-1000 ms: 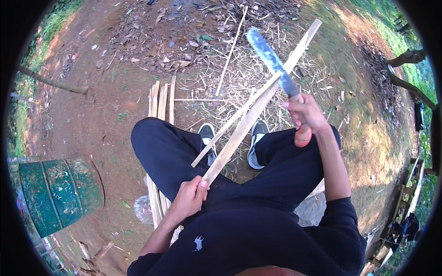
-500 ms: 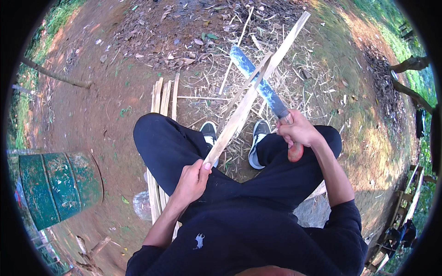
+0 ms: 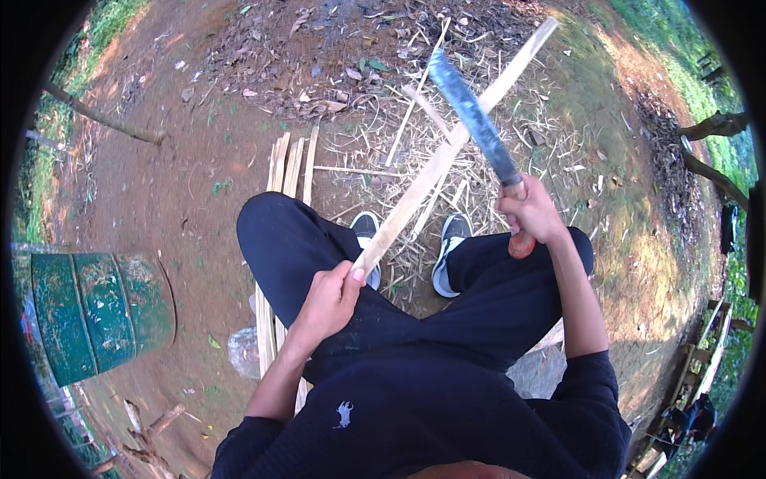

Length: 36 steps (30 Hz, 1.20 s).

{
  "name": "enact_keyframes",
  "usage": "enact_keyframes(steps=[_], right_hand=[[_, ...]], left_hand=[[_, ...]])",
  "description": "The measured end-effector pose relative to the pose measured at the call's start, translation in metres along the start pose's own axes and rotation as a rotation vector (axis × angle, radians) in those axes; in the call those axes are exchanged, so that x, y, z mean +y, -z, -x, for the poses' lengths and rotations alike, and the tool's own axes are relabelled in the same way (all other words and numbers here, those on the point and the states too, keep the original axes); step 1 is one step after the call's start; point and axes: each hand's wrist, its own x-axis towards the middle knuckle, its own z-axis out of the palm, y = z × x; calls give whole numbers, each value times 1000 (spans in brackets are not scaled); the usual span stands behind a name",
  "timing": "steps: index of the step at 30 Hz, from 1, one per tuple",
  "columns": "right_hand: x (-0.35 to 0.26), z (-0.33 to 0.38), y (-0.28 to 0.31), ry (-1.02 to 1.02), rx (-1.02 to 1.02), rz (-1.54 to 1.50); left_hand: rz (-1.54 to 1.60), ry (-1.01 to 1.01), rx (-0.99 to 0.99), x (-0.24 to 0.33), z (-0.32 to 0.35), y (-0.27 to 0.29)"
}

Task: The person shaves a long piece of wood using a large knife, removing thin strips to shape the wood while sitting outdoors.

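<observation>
My left hand point(image 3: 331, 299) is closed round the near end of a long, pale wooden strip point(image 3: 411, 199), which slants away to the upper right between my knees. A machete point(image 3: 472, 110) with a wide dark blade and a reddish-brown handle is gripped in my right hand point(image 3: 531, 211). Its blade crosses over the far half of the strip, tip pointing up and left; whether it touches the wood I cannot tell. A thin shaving point(image 3: 428, 112) shows just left of the blade, by the strip's edge.
Wood shavings point(image 3: 519, 160) litter the ground beyond my shoes. Several more strips point(image 3: 287, 168) lie at my left, passing under my leg, near a clear plastic container point(image 3: 243, 354). A green metal drum point(image 3: 104, 315) lies farther left. Dry leaves point(image 3: 319, 80) cover the ground ahead.
The machete has risen and shifted right, its blade now steeper. The long curl of wood along the blade has come away from its earlier place. The strip has shifted slightly right.
</observation>
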Motion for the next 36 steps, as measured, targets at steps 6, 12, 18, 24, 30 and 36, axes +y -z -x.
enact_keyframes(steps=[6,12,18,24,30,36], right_hand=[[-7,-20,37,68,118,-210],[9,-9,8,26,2,-123],[-10,19,-70,-117,-393,39],[-8,-16,-14,12,71,-76],[7,-16,-8,51,77,-64],[13,-2,-5,-57,-14,-66]], left_hand=[[29,-6,-8,9,2,-1],[46,-9,-30,19,-8,1],[-2,-69,-21,-1,-18,-11],[44,4,-10,2,-9,-5],[77,34,-14,1,-5,-3],[34,74,-9,-2,6,-2]])
